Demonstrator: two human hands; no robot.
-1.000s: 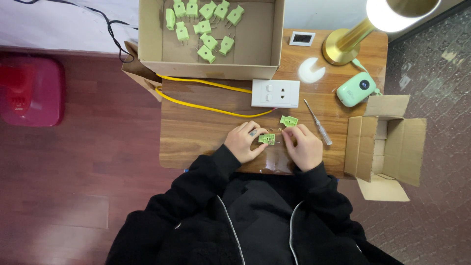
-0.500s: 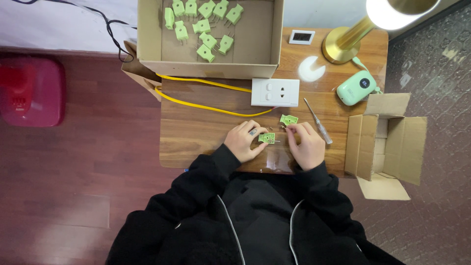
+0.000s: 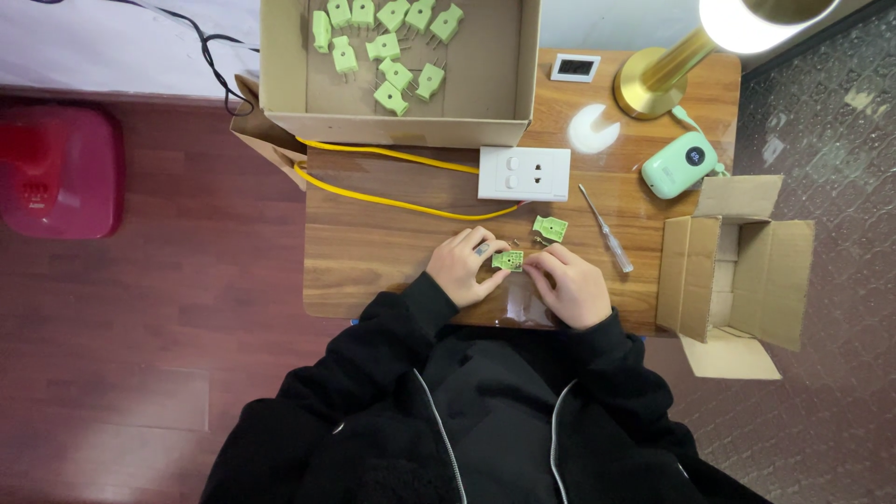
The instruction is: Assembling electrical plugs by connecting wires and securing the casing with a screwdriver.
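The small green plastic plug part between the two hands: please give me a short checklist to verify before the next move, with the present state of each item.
1. Small green plastic plug part gripped by both hands: ok; left hand and right hand meet on it.
2. Second green plug piece within reach: ok; it lies on the wooden table, just beyond the right hand.
3. Slim clear-handled screwdriver free: ok; on the table, untouched.
4. Tiny screws near the part: cannot tell, too small.
5. Yellow cable away from the hands: ok.
6. Open cardboard box of green plugs: ok, at the table's far edge.
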